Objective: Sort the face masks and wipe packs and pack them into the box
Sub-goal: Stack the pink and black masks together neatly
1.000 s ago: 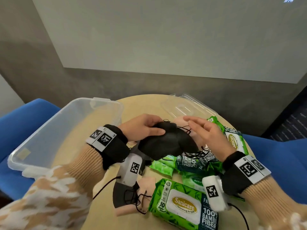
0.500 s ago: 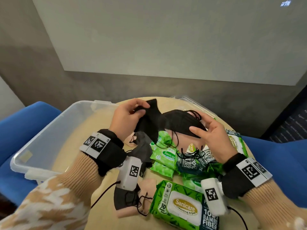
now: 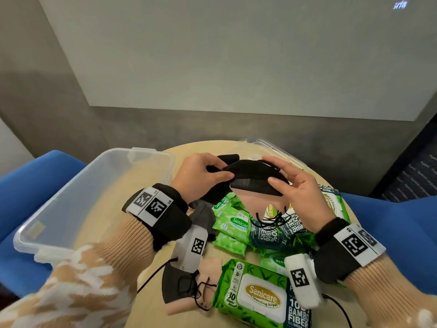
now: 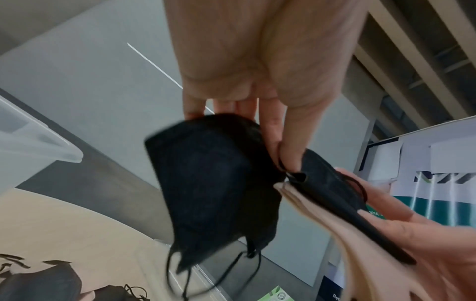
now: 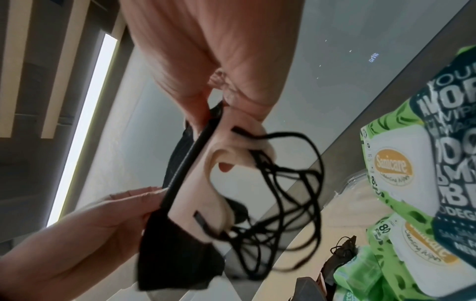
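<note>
Both hands hold folded face masks in the air above the table's middle. My left hand [image 3: 201,174] pinches a black mask [image 4: 211,183] that hangs from its fingers. My right hand [image 3: 290,185] grips a stack of a black mask [image 3: 255,178] on a beige mask [image 3: 257,204], with black ear loops [image 5: 283,193] dangling below. The left thumb also touches the stack's left end. Green wipe packs [image 3: 234,223] lie in a heap under the hands, and a large pack [image 3: 257,297] lies near the front. The clear plastic box [image 3: 59,209] stands at the left.
A grey mask and a beige mask [image 3: 186,287] lie near the table's [image 3: 146,174] front edge. The box's clear lid [image 3: 272,147] lies at the far right of the round table. Blue chairs [image 3: 390,221] flank it, and a grey wall stands behind.
Both hands rose from the pile and the masks were pulled apart; now the hands have come together again, with the left black mask brought against the right hand's stack.
</note>
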Available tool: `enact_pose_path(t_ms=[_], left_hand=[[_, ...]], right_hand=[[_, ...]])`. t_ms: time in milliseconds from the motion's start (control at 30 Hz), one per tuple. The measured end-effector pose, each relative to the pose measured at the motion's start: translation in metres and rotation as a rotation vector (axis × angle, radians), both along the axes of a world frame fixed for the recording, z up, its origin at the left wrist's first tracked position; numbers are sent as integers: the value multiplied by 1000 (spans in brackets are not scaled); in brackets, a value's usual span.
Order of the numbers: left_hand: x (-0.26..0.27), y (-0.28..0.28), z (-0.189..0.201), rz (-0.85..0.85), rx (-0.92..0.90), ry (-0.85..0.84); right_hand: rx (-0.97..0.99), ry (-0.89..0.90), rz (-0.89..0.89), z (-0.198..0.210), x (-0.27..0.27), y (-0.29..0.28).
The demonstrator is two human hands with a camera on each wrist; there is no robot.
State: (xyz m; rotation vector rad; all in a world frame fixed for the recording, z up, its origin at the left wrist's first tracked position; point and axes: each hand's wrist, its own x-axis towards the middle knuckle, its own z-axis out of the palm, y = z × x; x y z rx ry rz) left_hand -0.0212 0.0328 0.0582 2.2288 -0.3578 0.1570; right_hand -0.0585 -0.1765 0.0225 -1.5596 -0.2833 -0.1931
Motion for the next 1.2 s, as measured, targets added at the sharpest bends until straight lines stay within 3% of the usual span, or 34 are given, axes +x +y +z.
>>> enact_pose_path(t_ms=[200, 500, 800, 1000, 1200], left_hand=[[3, -1, 5, -41, -64, -71], [4, 5, 12, -197, -22, -126], [16, 29, 19, -280, -107, -200], [16, 21, 20, -369, -80, -161], [10, -1, 12, -452, -94, -144]], right_hand=[[77, -4, -151, -5, 4, -6], [169, 105, -131, -4, 10, -12], [95, 166, -218, -6, 16, -26], [-53, 234, -76, 4, 17, -18], [-45, 147, 29, 19, 17, 3]])
